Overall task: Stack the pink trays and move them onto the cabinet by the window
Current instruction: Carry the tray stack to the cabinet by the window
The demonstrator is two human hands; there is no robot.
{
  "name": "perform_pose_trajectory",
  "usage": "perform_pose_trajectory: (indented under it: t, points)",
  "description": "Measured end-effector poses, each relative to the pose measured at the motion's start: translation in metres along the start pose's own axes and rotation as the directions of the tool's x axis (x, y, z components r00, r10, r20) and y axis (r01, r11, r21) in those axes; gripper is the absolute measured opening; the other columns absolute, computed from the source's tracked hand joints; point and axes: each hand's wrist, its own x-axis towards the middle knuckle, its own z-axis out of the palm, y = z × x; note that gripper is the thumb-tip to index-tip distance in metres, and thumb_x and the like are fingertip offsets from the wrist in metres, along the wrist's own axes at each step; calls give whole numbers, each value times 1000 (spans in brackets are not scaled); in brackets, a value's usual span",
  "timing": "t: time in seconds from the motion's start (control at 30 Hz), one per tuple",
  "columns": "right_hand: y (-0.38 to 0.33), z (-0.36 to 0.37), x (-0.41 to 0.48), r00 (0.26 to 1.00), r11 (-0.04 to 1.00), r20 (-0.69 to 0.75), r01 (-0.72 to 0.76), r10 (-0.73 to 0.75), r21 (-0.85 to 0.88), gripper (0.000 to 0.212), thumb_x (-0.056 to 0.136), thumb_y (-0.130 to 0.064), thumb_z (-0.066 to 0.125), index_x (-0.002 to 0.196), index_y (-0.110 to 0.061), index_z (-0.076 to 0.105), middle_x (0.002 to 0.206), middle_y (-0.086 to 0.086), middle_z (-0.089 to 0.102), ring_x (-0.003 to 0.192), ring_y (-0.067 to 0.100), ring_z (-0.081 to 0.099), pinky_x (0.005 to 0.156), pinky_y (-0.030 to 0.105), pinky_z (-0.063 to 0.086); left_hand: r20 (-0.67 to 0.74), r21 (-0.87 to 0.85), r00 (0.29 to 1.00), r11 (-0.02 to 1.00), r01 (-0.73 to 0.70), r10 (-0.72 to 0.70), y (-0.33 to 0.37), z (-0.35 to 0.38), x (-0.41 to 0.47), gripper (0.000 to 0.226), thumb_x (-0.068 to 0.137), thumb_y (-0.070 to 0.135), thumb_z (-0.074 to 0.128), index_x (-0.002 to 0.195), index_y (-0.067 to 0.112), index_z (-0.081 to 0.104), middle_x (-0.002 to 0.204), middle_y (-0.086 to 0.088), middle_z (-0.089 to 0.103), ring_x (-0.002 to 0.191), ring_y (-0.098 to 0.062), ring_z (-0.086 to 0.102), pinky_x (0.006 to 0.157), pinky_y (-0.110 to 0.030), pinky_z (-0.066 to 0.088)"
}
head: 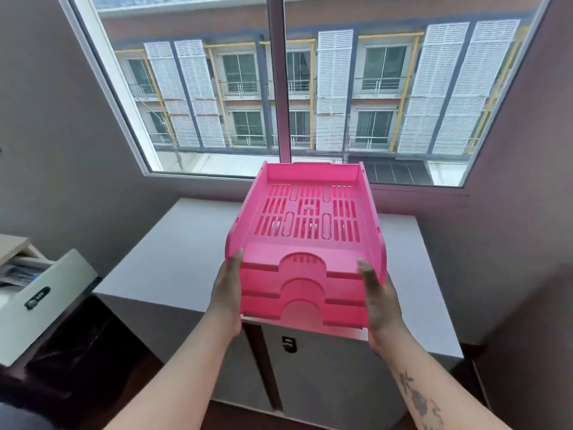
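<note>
A stack of three pink trays (305,243) with slotted bottoms is held in the air above the white cabinet (173,259) under the window. My left hand (228,293) grips the stack's left side near its front. My right hand (379,299) grips the right side, thumb on the top tray's rim. The stack tilts slightly, with its far end raised toward the window. The cabinet top beneath it is bare, and the cabinet's front doors with a dark handle (289,344) show below the stack.
A large window (279,88) fills the wall behind the cabinet. At the left stands a pale filing cabinet with an open drawer (40,293) holding papers. Dark floor lies between it and the white cabinet. Grey walls close in on both sides.
</note>
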Motion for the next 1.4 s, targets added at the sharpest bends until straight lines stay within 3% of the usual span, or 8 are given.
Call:
perform_pose_trajectory:
  t: [0.47, 0.73, 0.83, 0.87, 1.1, 1.2, 1.3, 1.4]
  points:
    - [21, 59, 31, 996, 993, -48, -76, 72, -92, 69, 70, -77, 56, 134, -52, 49, 129, -9, 66, 124, 21, 57, 106, 57, 41, 2, 76, 998, 996, 56, -56, -7, -53, 61, 79, 66, 88, 53, 134, 46, 55, 130, -2, 67, 126, -32, 58, 105, -64, 41]
    - [-22, 43, 56, 997, 971, -44, -77, 68, -226, 93, 73, -69, 66, 150, -28, 34, 149, 2, 49, 135, 25, 50, 108, 56, 43, -147, 288, 976, 951, -115, 163, 45, -47, 55, 58, 93, 48, 57, 147, 29, 45, 130, 7, 57, 106, -18, 65, 85, -38, 58]
    - [-46, 51, 68, 1000, 936, -10, -29, 27, -350, 27, 96, -25, 55, 123, -21, 54, 116, 1, 69, 107, 26, 67, 94, 51, 55, -183, 431, 957, 893, -127, 224, 62, -41, 58, 39, 100, 28, 51, 137, 16, 57, 120, 2, 63, 105, -28, 64, 87, -41, 56]
    - [-47, 53, 70, 1000, 909, -11, -11, 7, -416, 25, 96, -13, 48, 119, -20, 57, 109, 1, 70, 100, 27, 68, 89, 49, 57, -167, 487, 954, 862, -140, 250, 66, -39, 58, 31, 100, 23, 49, 123, 12, 66, 112, -6, 70, 99, -34, 66, 84, -46, 57]
    - [-48, 68, 64, 992, 808, 15, 111, -125, -579, 42, 91, -3, 35, 124, -18, 57, 89, 7, 70, 76, 33, 66, 67, 50, 59, -196, 572, 899, 790, -220, 392, 79, -52, 53, 29, 104, 16, 41, 106, 4, 67, 89, -13, 67, 73, -24, 57, 61, -29, 47]
    - [-45, 99, 68, 987, 805, 71, 159, -145, -572, 52, 92, -6, 36, 142, -15, 45, 93, 6, 72, 72, 33, 68, 61, 52, 59, -241, 562, 872, 794, -234, 427, 81, -85, 57, 26, 102, 20, 43, 99, 11, 67, 96, -24, 69, 75, -23, 56, 67, -45, 53]
    - [-39, 141, 72, 982, 822, 122, 188, -144, -538, 60, 93, -7, 39, 152, -14, 34, 96, 28, 69, 62, 41, 62, 50, 54, 54, -302, 516, 850, 824, -235, 432, 89, -126, 63, 26, 98, 27, 44, 81, 34, 63, 89, -15, 68, 78, -22, 56, 71, -41, 51]
    - [-33, 192, 74, 979, 840, 160, 194, -129, -507, 63, 97, -3, 40, 157, -10, 23, 98, 35, 65, 54, 24, 41, 46, 42, 40, -368, 501, 830, 841, -203, 420, 98, -169, 67, 24, 103, 21, 43, 95, 30, 64, 87, -3, 63, 73, -18, 56, 64, -27, 44]
